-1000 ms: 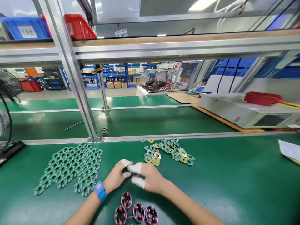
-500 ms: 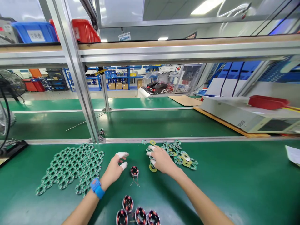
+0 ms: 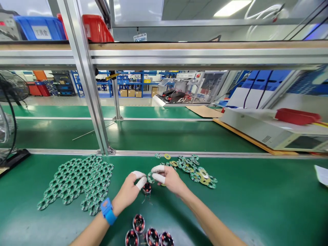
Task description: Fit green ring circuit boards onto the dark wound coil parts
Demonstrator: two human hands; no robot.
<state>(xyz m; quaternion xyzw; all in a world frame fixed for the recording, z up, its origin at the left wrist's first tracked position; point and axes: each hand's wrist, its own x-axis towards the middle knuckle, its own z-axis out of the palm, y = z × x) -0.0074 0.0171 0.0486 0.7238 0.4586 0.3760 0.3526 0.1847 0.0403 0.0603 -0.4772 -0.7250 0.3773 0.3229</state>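
A green ring-shaped circuit board [image 3: 151,177] is upright between my two hands, over a small motor stator [image 3: 147,188]. My right hand [image 3: 170,179] pinches the board's right side between white-covered thumb and fingers. At its left edge, the white-covered thumb and finger of my left hand [image 3: 132,188] close together; the exact contact is hard to see. The stator has dark and reddish windings, with thin wire ends pointing toward me, and its top is partly covered by my fingers. Several similar stators [image 3: 153,236] stand nearer to me.
Many green ring boards [image 3: 77,181] lie in a flat patch at left. A loose pile of green boards and yellow rings [image 3: 203,175] lies at right. An aluminium post [image 3: 88,85] rises behind the left patch. A fan base [image 3: 17,160] stands at far left.
My right hand has moved left from the loose pile, bringing a ring-shaped circuit board over the stator. My left hand has moved right to meet it, its fingers closing.
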